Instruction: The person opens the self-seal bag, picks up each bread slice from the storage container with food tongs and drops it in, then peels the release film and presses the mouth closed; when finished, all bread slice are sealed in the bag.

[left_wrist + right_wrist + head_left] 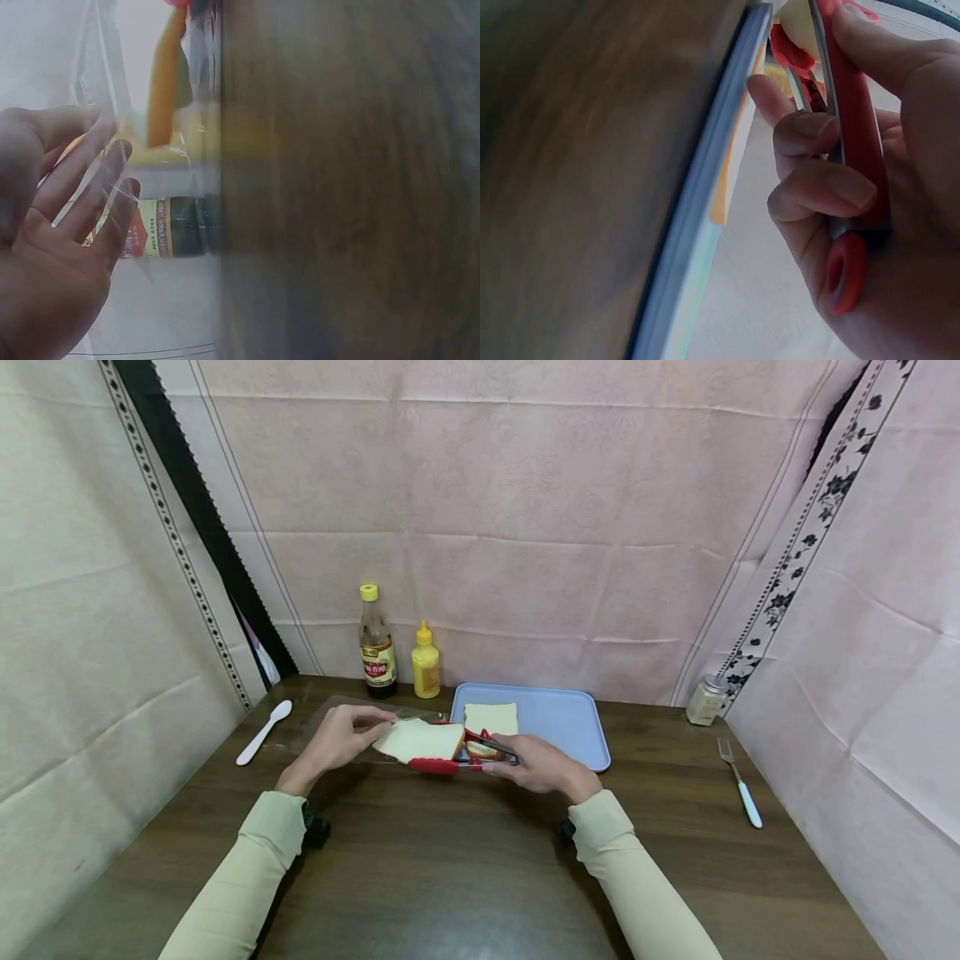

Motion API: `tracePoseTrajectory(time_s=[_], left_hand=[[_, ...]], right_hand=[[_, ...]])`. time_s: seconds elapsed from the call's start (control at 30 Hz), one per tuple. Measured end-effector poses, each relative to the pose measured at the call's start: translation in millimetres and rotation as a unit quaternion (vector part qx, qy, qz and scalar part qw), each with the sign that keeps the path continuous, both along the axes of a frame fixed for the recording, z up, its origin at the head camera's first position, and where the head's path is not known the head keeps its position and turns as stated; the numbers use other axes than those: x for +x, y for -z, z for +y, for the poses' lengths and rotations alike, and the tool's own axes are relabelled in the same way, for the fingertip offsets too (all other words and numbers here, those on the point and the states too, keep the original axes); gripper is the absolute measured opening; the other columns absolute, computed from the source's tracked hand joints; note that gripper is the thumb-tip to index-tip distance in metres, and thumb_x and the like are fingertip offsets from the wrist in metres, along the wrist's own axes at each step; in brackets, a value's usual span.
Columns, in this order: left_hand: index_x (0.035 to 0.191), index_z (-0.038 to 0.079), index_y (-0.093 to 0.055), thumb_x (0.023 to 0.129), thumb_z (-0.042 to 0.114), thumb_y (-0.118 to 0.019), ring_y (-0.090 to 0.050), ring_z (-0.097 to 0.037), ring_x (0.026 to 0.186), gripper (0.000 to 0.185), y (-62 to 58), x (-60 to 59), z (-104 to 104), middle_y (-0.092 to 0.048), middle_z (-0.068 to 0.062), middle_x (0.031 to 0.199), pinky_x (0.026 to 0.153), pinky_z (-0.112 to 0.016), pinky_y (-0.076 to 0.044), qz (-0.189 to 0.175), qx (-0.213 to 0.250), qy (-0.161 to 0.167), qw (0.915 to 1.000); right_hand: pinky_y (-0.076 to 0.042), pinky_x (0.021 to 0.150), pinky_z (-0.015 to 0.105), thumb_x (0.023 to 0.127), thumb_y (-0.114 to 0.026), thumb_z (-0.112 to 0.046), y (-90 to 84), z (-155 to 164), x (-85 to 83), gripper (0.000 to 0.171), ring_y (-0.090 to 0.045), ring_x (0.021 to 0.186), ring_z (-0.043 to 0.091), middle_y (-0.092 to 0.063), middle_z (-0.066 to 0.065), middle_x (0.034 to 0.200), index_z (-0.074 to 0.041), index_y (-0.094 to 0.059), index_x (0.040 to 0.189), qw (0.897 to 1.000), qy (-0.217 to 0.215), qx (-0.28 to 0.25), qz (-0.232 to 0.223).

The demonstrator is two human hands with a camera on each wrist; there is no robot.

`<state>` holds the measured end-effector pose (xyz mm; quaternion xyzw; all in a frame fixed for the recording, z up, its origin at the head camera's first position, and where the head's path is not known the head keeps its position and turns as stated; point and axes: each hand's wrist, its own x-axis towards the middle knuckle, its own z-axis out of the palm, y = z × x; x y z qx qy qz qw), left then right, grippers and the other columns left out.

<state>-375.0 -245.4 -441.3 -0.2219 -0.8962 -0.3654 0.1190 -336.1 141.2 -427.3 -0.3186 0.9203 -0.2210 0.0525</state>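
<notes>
My right hand [542, 765] grips a pair of red-tipped tongs [435, 766], its fingers wrapped round the red and metal handle [859, 127] in the right wrist view. Between the tong tips a white bread slice [420, 739] with a brown crust is held above the table. My left hand [347, 737] is at the slice's left end. In the left wrist view, that hand's thumb and fingertips pinch a clear plastic bag [109, 67], and the slice's crust [161, 90] shows beyond the film. Another bread slice [491, 717] lies on the blue tray [566, 718], partly behind the tongs.
Behind the hands stand a soy sauce bottle [377, 647] and a yellow squeeze bottle [426, 664]. A white spoon [264, 732] lies at the left. Over on the right are a shaker jar [706, 702] and a fork [741, 785]. Cloth walls enclose the wooden table [420, 868].
</notes>
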Motion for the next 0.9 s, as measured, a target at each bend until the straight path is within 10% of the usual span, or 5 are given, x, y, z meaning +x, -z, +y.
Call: tracePoseTrajectory(time_s=[0.9], left_hand=[[0.123, 0.018, -0.083, 0.105, 0.024, -0.075, -0.073, -0.031, 0.126, 0.021, -3.7, 2.3, 1, -0.080, -0.006, 0.128, 0.108, -0.062, -0.056, -0.002, 0.062, 0.007, 0.9980]], right_hand=[[-0.053, 0.081, 0.032, 0.110, -0.061, -0.049, 2.1, -46, -9.3, 0.066, -0.060, 0.081, 0.012, -0.071, 0.001, 0.101, -0.009, -0.050, 0.161, 1.000, -0.021, -0.017, 0.003]])
